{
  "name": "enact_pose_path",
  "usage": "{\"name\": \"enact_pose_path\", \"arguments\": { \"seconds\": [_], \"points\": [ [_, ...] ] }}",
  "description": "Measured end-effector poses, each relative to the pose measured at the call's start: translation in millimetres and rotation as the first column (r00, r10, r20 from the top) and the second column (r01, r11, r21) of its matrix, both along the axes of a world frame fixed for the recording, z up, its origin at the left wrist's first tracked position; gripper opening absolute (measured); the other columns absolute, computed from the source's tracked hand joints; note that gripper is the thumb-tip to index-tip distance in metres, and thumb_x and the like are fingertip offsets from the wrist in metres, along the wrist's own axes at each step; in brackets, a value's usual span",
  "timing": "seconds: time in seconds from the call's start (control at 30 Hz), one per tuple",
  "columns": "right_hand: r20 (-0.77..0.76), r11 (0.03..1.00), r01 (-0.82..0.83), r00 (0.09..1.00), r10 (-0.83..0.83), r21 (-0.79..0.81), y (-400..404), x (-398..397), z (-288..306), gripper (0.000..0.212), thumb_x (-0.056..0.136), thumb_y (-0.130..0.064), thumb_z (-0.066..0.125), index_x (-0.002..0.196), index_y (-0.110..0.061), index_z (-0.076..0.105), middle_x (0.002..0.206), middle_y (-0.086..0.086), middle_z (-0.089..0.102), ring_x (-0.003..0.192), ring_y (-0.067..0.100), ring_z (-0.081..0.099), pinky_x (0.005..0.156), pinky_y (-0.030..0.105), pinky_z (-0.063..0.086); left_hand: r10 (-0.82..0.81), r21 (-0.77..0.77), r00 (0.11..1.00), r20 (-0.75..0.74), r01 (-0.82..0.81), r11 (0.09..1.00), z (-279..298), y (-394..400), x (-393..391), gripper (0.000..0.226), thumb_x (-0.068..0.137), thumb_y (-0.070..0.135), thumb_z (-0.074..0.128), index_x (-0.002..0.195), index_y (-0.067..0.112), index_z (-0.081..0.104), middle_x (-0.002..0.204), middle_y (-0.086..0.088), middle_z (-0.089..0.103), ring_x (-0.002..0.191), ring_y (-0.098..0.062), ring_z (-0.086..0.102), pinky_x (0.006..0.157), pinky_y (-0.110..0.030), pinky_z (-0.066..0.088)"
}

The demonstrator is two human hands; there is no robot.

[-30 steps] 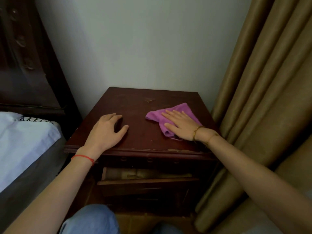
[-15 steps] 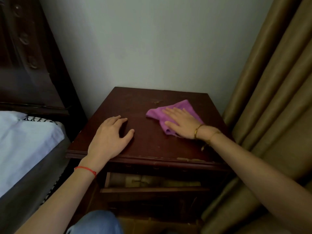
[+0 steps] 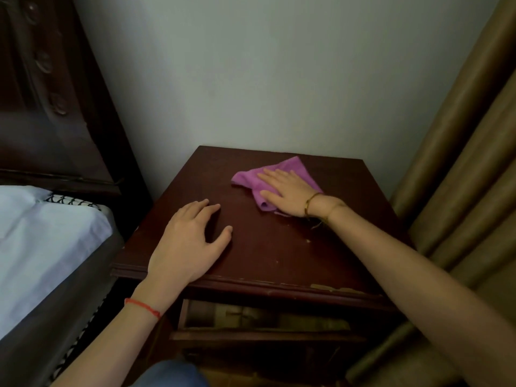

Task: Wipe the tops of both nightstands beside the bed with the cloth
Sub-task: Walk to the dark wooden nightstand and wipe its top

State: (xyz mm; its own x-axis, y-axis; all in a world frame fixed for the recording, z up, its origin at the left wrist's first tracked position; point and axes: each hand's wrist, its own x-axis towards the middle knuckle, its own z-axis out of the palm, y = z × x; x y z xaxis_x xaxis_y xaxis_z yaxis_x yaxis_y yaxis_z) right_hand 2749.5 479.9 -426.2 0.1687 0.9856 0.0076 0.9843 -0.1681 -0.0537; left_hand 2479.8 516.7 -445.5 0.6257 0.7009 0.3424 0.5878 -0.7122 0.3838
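The right hand [image 3: 287,192] lies flat, palm down, on a purple cloth [image 3: 251,178], its fingers straight and close together and pointing toward the far left; nothing is curled round the fabric, the hand simply presses it against the wood. A thin gold bracelet [image 3: 310,203] circles that wrist. The cloth is crumpled, spread out from under the palm toward the wall and to the left, and it sits on the far right part of the nightstand [image 3: 279,247] top.

The left hand [image 3: 190,241] rests palm down on the near left part of the same top, well apart from the cloth, fingers loosely spread and slightly bent, thumb out to the right, holding nothing. A red string [image 3: 142,305] is tied round its wrist.

The nightstand is dark reddish wood with chipped finish along its front edge; below the top a drawer [image 3: 259,317] stands partly pulled out. To the left is a bed [image 3: 42,233] with a white sheet and a dark carved headboard [image 3: 50,107]. A pale wall [image 3: 251,79] stands behind, and tan curtains [image 3: 460,163] hang just beside the nightstand on the right.
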Motion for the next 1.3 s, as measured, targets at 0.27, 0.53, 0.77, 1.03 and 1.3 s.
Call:
{"name": "enact_pose_path", "arguments": {
  "seconds": [0.27,0.53,0.77,1.03,1.3],
  "points": [
    [-0.012,0.976,0.217,0.976,-0.217,-0.004,20,76,9,0.060,0.098,-0.050,0.026,0.151,-0.022,0.017,0.158,0.002,0.018,0.144,0.021,0.017,0.118,0.041,0.010,0.004,0.009,1.000,-0.020,-0.004,1.000,-1,-2,1,0.070,0.083,0.064,0.036,0.141,0.025,0.048,0.150,0.002,0.042,0.141,-0.016,0.031,0.119,-0.034,0.020],
    [-0.006,0.995,0.103,0.995,-0.103,0.005,66,33,9,0.058,0.099,-0.046,0.027,0.151,-0.020,0.017,0.158,0.002,0.016,0.145,0.021,0.017,0.118,0.040,0.010,0.008,0.003,1.000,-0.001,-0.008,1.000,-3,2,0,0.072,0.081,0.067,0.035,0.138,0.027,0.051,0.147,0.004,0.045,0.139,-0.014,0.033,0.118,-0.035,0.024],
    [0.015,0.990,0.139,0.990,-0.139,-0.022,35,62,12,0.060,0.099,-0.049,0.027,0.151,-0.022,0.015,0.158,0.002,0.017,0.144,0.020,0.018,0.117,0.036,0.010,-0.001,0.015,1.000,0.004,0.001,1.000,-3,2,1,0.071,0.081,0.066,0.036,0.137,0.026,0.053,0.145,0.002,0.047,0.138,-0.015,0.035,0.117,-0.037,0.027],
    [-0.042,0.984,-0.179,0.983,0.178,-0.024,-34,-11,8,0.060,0.097,-0.057,0.023,0.151,-0.034,0.010,0.158,-0.011,0.008,0.144,0.008,0.007,0.119,0.036,0.001,0.010,0.019,1.000,0.011,-0.011,1.000,-3,3,1,0.073,0.079,0.067,0.036,0.133,0.024,0.057,0.142,0.000,0.051,0.134,-0.018,0.040,0.115,-0.035,0.028],
    [-0.024,0.999,-0.024,0.999,0.023,-0.024,-57,-8,9,0.060,0.097,-0.055,0.021,0.151,-0.030,0.011,0.159,-0.007,0.009,0.146,0.013,0.007,0.116,0.033,-0.001,0.013,-0.005,1.000,0.011,-0.013,1.000,-1,3,1,0.059,0.087,0.056,0.054,0.137,0.024,0.053,0.146,0.000,0.047,0.138,-0.018,0.035,0.117,-0.032,0.023]
  ]
}}
